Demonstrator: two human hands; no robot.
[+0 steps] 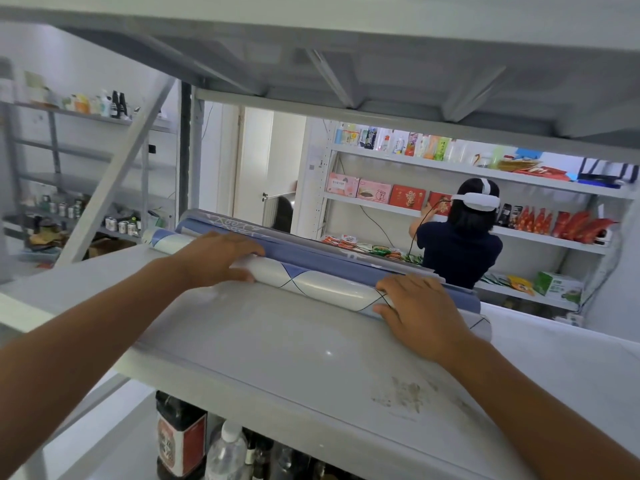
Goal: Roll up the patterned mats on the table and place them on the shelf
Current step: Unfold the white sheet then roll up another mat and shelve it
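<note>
We see both hands resting on a rolled mat (322, 284) that lies across the far edge of the grey shelf (294, 358). The left hand (216, 258) lies palm down over the roll's left part, fingers (242, 247) spread flat and not closed around it. The right hand (420, 315) presses on the right end, fingers loosely curved over the roll. Just behind it lie a blue roll (329, 261) and a grey patterned roll (242, 225), side by side. Below the shelf stand bottles (180, 441).
</note>
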